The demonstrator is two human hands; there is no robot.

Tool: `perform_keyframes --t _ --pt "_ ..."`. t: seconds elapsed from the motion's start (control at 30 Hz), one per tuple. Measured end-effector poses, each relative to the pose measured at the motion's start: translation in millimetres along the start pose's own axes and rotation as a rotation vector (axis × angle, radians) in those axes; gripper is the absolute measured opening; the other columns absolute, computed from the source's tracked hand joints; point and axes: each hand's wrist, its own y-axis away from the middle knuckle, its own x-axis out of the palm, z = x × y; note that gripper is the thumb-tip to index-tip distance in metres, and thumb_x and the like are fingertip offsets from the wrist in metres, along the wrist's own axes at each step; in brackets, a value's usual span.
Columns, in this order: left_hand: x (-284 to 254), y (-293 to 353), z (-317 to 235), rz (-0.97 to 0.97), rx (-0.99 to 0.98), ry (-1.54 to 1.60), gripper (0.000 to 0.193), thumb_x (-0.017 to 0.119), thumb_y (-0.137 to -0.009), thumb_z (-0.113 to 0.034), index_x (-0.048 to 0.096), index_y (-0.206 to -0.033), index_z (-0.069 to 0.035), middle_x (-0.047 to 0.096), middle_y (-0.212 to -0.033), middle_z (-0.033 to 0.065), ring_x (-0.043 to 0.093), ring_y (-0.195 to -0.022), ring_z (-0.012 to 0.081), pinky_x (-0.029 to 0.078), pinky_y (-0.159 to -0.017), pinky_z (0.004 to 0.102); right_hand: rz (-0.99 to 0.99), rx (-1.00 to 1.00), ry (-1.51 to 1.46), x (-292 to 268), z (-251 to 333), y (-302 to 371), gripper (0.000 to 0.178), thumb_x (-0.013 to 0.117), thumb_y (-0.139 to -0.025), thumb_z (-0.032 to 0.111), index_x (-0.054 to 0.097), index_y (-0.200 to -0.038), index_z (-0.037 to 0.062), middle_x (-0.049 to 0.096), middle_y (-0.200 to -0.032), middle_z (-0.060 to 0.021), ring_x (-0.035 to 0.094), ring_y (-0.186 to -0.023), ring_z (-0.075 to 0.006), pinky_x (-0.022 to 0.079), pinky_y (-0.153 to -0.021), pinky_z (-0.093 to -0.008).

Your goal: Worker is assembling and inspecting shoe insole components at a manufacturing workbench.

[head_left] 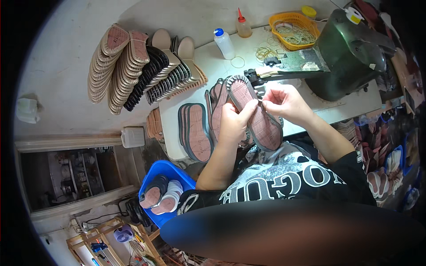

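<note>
A shoe insole point(265, 129) with a reddish, fabric-like face and a dark edge strip is held up in front of my chest. Its far, rounded end shows the strip gathered in pleats. My left hand point(233, 120) grips it along the left side, thumb on the face. From the right, my right hand point(289, 105) pinches the dark strip at the insole's edge, thumb and forefinger together. Just beyond lies the arm of a dark green machine point(296, 63). More insoles point(196, 133) with dark edges lie overlapped on the table left of my hands.
The white table point(199, 99) carries stacked insoles point(116, 57) at the back left. Behind are a blue-capped bottle point(225, 44), a red-tipped bottle point(243, 29) and a yellow basket point(294, 43) of rubber bands. At lower left stands a blue bin point(162, 167) with rolled insoles.
</note>
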Motion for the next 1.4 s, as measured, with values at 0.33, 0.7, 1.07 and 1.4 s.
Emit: perform_keyframes --t 0.33,0.7,1.07,1.4 --pt "1.1 -6.7 -2.9 0.035 -0.002 -0.046 0.016 0.065 -0.085 -0.01 0.067 -0.094 0.003 0.068 -0.086 0.005 0.061 -0.077 0.0083 0.048 -0.069 0.0226 0.005 -0.392 0.83 -3.5 12.0 -3.9 0.023 0.075 -0.072 0.017 0.057 -0.075 0.0023 0.058 -0.068 -0.0108 0.058 -0.063 -0.0259 0.048 -0.059 -0.0338" --pt "-3.7 -15.0 17.8 -0.026 0.277 -0.503 0.025 0.065 -0.084 -0.017 0.062 -0.083 0.008 0.061 -0.066 0.0131 0.055 -0.059 0.0151 0.044 -0.058 0.03 -0.176 -0.505 1.102 4.1 0.1 -11.3 0.011 0.067 -0.075 0.011 0.062 -0.072 0.0008 0.058 -0.064 -0.0126 0.059 -0.057 -0.0273 0.049 -0.057 -0.0335" --pt "2.1 -35.4 16.2 -0.037 0.283 -0.513 0.033 0.065 -0.084 -0.013 0.049 -0.103 0.008 0.062 -0.088 0.0179 0.06 -0.077 0.0215 0.048 -0.071 0.0336 -0.323 -0.648 1.089 6.8 -9.0 6.1 0.014 0.067 -0.075 0.016 0.059 -0.072 0.0045 0.056 -0.066 -0.0085 0.057 -0.059 -0.0228 0.048 -0.056 -0.0331" --pt "-12.8 -96.1 39.3 -0.091 0.301 -0.55 0.021 0.071 -0.078 -0.018 0.059 -0.078 -0.001 0.054 -0.092 0.0089 0.052 -0.082 0.0196 0.043 -0.074 0.0306 0.061 0.216 -0.257 -13.5 -45.3 38.6 0.031 0.057 -0.094 0.025 0.059 -0.109 -0.0016 0.065 -0.095 -0.0017 0.057 -0.083 -0.0062 0.046 -0.077 -0.0228"
